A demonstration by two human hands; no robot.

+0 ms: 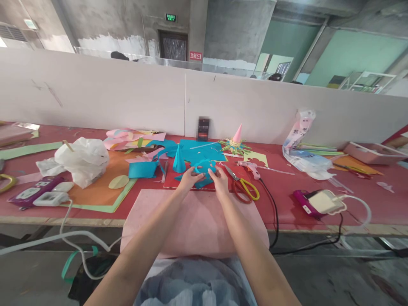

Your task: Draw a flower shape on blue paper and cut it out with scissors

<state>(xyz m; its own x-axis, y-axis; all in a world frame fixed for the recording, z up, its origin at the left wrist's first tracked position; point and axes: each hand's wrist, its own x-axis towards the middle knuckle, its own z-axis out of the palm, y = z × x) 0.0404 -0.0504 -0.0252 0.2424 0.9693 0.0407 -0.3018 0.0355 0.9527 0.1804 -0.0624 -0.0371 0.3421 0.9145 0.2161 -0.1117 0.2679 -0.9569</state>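
Between my two hands is a cut piece of blue paper [205,166], its exact outline partly covered by fingers. My left hand [190,178] grips its left edge, and the fingers of my right hand [218,178] pinch the right edge. A blue paper cone [179,160] stands upright just left of my left hand. Beyond the hands lies a larger blue sheet [204,149]. To the right of my right hand rest scissors [245,187] with yellow and red handles, and a pink glue gun [249,169] with a black cord.
A pink cone on a fringed base [236,142] stands at the back near a phone-like dark object [203,129]. Power strips [310,204] with cables sit on the right and left. A crumpled white plastic bag [83,159] lies left, a pink basket [371,154] far right. A white partition [127,97] borders the table.
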